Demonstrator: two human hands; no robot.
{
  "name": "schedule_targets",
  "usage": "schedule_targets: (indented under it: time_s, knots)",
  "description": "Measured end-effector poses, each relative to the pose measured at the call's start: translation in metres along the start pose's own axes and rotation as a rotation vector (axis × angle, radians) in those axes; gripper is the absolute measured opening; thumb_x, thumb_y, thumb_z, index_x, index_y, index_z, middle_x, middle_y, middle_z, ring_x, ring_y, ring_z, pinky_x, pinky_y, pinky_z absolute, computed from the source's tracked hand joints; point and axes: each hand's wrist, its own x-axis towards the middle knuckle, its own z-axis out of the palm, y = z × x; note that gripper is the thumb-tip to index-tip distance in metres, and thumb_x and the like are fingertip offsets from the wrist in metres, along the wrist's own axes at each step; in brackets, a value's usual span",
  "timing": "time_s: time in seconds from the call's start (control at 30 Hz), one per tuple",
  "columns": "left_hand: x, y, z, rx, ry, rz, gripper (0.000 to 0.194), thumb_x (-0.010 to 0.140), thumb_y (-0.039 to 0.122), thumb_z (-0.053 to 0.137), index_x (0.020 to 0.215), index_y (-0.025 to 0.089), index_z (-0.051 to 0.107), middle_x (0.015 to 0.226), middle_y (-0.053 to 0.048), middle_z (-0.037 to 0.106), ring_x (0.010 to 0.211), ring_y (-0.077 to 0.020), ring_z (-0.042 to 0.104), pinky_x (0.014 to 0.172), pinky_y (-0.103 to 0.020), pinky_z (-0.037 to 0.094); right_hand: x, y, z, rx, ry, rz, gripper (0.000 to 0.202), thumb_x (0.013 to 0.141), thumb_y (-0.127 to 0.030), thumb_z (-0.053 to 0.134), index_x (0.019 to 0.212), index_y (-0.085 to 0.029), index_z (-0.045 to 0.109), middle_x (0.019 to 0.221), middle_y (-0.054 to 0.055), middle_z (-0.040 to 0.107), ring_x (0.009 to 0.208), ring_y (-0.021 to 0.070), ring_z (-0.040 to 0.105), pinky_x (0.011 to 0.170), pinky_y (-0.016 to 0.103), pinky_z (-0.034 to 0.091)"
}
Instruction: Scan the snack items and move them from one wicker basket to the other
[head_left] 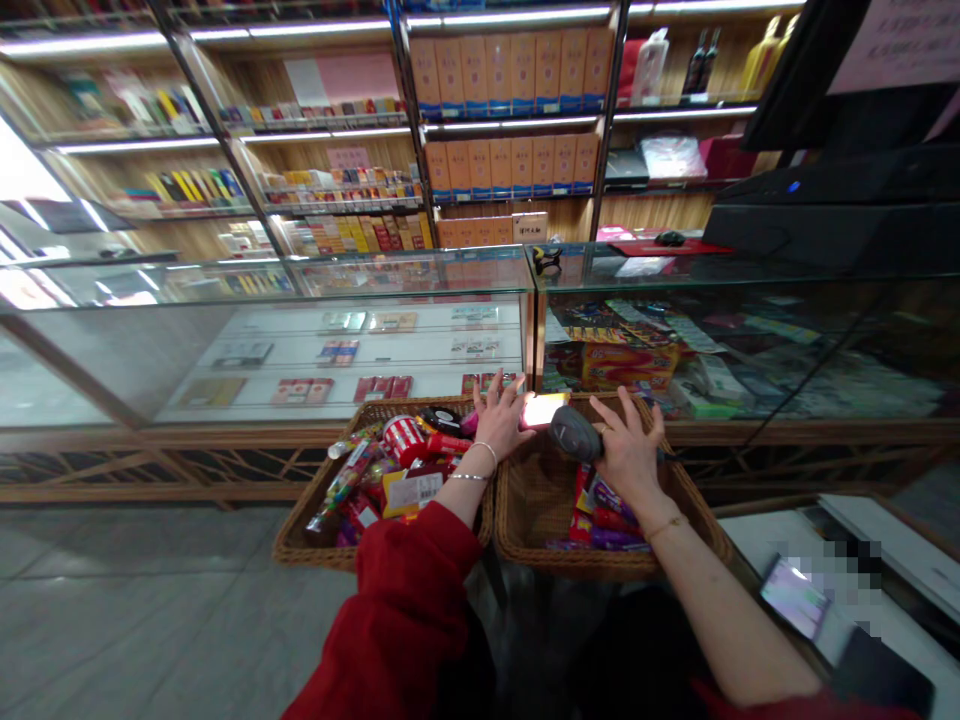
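My right hand (628,450) grips a dark grey barcode scanner (576,434), its head pointing left and some fingers lifted off it. Close in front of the scanner, a small pack (544,409) is lit so brightly that its print is washed out. My left hand (499,418) holds this pack at its left end, with the fingers partly spread. Below my left wrist, a wicker basket (291,535) is full of mixed sweets, including a red-and-white striped tub (405,440) and a yellow packet (412,490). Under the scanner, a second wicker basket (517,545) contains several purple and red packets (600,515).
A glass display counter (375,280) stands right behind the baskets. On it are a small black-and-yellow object (547,261) and, at the right, a dark monitor unit (840,215). A phone (795,597) lies on a white surface at the lower right. Stocked shelves (517,120) line the wall.
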Motion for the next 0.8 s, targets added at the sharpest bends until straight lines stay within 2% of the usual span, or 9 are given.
schedule_targets:
  time_s: [0.3, 0.53, 0.8]
  knots:
    - [-0.0006, 0.0015, -0.0041, 0.002, 0.0, 0.003, 0.071, 0.071, 0.039, 0.086, 0.137, 0.035, 0.061, 0.164, -0.002, 0.039, 0.156, -0.0401, 0.016, 0.124, -0.072, 0.002, 0.0, -0.0029, -0.0015, -0.005, 0.016, 0.001, 0.028, 0.073, -0.009, 0.055, 0.091, -0.022, 0.073, 0.144, 0.005, 0.063, 0.15, 0.0339, 0.033, 0.122, 0.066, 0.003]
    - [-0.0009, -0.0002, -0.0007, -0.003, 0.016, -0.007, 0.071, 0.07, 0.04, 0.086, 0.137, 0.036, 0.061, 0.164, -0.002, 0.039, 0.156, -0.0402, 0.017, 0.124, -0.071, 0.002, -0.0009, -0.0028, 0.0007, -0.019, 0.021, 0.003, 0.031, 0.073, -0.011, 0.056, 0.096, -0.022, 0.073, 0.145, 0.006, 0.062, 0.151, 0.0334, 0.031, 0.122, 0.067, 0.004]
    - [-0.0028, 0.0039, -0.0069, -0.013, 0.042, -0.03, 0.07, 0.07, 0.043, 0.085, 0.135, 0.033, 0.062, 0.162, -0.003, 0.042, 0.157, -0.0403, 0.014, 0.124, -0.071, 0.003, 0.0006, -0.0008, 0.001, -0.036, 0.002, 0.017, 0.034, 0.072, -0.01, 0.056, 0.099, -0.022, 0.073, 0.147, 0.005, 0.061, 0.149, 0.034, 0.033, 0.12, 0.069, 0.01]
